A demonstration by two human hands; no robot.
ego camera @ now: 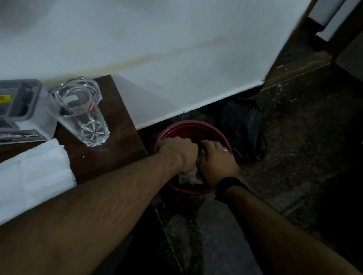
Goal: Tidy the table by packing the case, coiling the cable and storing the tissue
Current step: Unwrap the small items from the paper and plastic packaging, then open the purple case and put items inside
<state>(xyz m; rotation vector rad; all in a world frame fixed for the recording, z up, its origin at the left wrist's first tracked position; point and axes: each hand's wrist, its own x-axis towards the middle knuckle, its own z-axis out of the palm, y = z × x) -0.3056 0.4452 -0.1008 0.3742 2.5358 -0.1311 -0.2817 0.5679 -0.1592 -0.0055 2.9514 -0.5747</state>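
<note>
Both my hands down in red bin on floor beside worktop. Left hand and right hand curled, fingers pressing crumpled tissue. Push wad below rim, then let go cleanly. Folded white tissue lies on worktop.

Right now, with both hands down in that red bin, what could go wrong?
The left forearm passes close over the table's corner, where a glass stands near the edge, so drawing back carelessly might knock it. The white tissue beside that arm could be swept off. Both hands press paper into the bin, which might tip.
</note>
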